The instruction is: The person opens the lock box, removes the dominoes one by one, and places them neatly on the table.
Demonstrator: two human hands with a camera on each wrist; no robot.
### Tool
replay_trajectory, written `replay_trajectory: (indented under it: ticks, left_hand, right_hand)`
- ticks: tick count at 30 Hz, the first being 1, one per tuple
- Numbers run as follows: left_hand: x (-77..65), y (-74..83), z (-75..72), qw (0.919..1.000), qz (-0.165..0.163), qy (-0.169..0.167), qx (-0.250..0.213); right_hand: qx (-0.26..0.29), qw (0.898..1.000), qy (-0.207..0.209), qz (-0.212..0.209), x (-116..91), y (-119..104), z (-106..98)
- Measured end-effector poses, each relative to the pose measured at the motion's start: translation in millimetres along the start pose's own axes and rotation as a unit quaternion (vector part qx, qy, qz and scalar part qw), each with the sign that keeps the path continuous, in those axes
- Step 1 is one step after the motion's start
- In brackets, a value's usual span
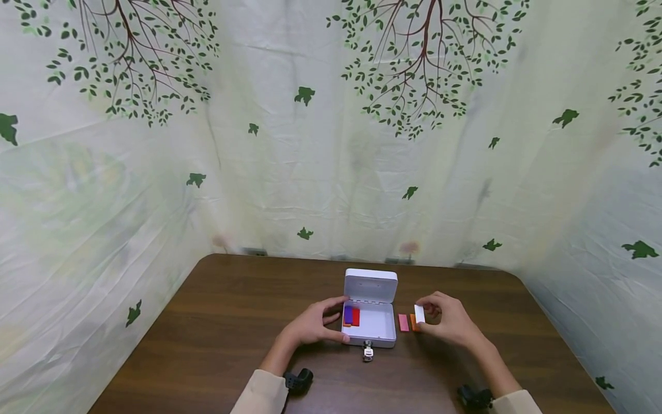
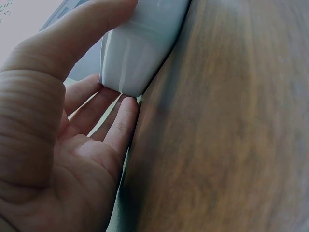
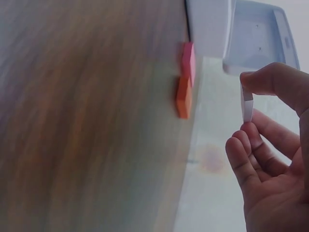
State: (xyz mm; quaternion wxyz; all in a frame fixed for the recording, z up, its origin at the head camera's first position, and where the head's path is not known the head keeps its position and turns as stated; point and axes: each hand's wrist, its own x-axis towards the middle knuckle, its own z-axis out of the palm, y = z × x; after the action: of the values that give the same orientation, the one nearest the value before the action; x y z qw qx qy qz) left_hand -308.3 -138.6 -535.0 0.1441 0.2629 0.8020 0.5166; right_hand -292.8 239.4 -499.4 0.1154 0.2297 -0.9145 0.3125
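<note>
Brown table (image 1: 207,345) backs a slim white block (image 1: 419,314)

Your white rectangular hinged box (image 1: 380,323) has smooth, softly glossy walls, metal or plastic you cannot tell; its silver clasp (image 1: 368,352) looks like shiny metal. Your flat white rectangular block (image 1: 419,314) looks smooth. Your brown wood-grain tabletop (image 1: 181,339) shows a slight sheen; the pale leaf-printed hanging (image 1: 351,190) is wrinkled cloth.

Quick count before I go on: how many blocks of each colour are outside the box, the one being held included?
Pink block: 1
Orange block: 1
White block: 1, in the grip of the right hand
Total: 3
</note>
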Motion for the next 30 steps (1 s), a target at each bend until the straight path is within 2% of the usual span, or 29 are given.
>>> replay_trajectory:
  ticks: [9, 19, 30]
  left_hand:
    - [2.2, -1.6, 1.6, 1.0, 0.002, 0.001, -0.006]
    - [-1.4, 0.0, 0.1, 1.0, -0.004, 0.003, -0.006]
    - [-0.3, 1.2, -0.6, 1.0, -0.003, 0.0, -0.008]
  right_hand:
    - [0.002, 0.995, -0.037, 0.089, -9, 13, -6]
    - [0.015, 0.994, -0.058, 0.092, -12, 16, -7]
    - [-0.006, 0.993, -0.083, 0.084, -13, 24, -2]
